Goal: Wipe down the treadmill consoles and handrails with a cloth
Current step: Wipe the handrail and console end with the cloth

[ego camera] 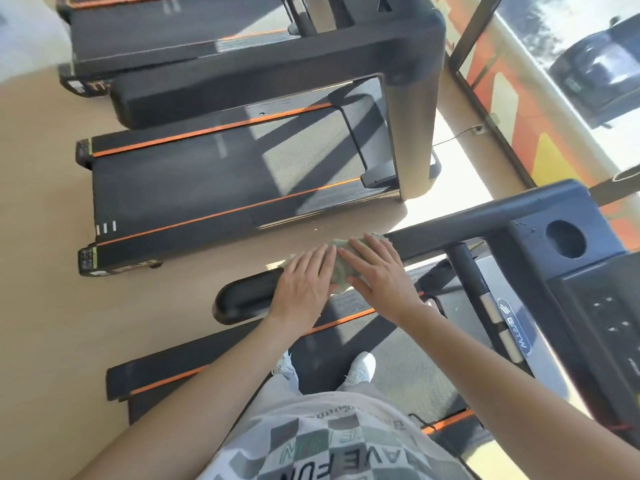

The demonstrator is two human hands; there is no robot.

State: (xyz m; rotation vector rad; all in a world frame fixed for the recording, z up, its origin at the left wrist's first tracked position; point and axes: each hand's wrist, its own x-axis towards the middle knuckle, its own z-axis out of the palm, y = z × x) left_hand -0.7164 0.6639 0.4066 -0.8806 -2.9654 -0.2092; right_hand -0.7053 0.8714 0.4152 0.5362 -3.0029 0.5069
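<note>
hard daylight floods through the window, blowing out the floor beneath it. slanted shadows stripe the treadmill belt nearby; far from the window, lines bow.

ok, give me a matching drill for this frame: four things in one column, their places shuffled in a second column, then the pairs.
Things
1. pale green cloth
2. white shoe
3. round cup-holder recess
4. left hand

Places
A. on the dark treadmill belt
B. in the corner of the black console
C. draped over the black padded handrail
D. flat on the cloth, on the side toward the handrail's rounded end

Pairs: 1-C, 2-A, 3-B, 4-D
</note>
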